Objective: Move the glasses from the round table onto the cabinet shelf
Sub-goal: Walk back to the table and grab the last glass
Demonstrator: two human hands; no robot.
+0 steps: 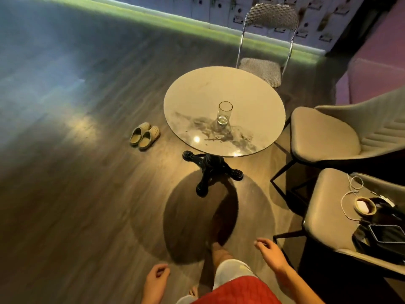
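Observation:
One tall clear glass (224,114) stands upright near the middle of the round marble-topped table (195,93), ahead of me. The table rests on a black cast-iron pedestal foot (211,172). My left hand (156,279) hangs low at the bottom of the view with fingers loosely curled and nothing in it. My right hand (270,254) is low too, fingers spread, holding nothing, well short of the table. No cabinet shelf is in view.
A metal-framed chair (266,69) stands behind the table. Two beige padded chairs (324,134) sit at the right; the nearer one (328,216) carries a phone, cables and a tape roll. A pair of clogs (144,134) lies on the wood floor to the left.

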